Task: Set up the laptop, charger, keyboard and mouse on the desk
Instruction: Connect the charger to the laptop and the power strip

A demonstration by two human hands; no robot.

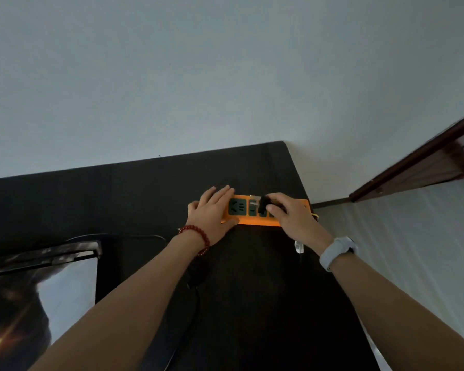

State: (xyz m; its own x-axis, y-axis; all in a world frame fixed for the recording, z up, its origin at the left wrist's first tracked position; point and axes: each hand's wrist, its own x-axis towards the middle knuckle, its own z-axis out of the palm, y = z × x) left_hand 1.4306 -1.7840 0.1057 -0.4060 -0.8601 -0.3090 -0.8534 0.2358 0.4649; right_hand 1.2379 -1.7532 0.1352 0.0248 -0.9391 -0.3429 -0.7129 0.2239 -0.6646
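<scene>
An orange power strip [248, 220] with dark sockets lies near the far right corner of the black desk [134, 199]. My left hand [212, 212] lies flat on the strip's left end, fingers straight. My right hand [292, 215] pinches a black charger plug [263, 204] over one of the strip's middle sockets. A thin black cable [196, 295] trails across the desk toward me. The open laptop [40, 290] stands at the lower left, its screen lit. Keyboard and mouse are not in view.
A pale wall runs behind the desk. The desk's right edge drops to a light floor, with a dark wooden door frame [413, 167] beyond. A small clear tag [298, 247] hangs near my right wrist.
</scene>
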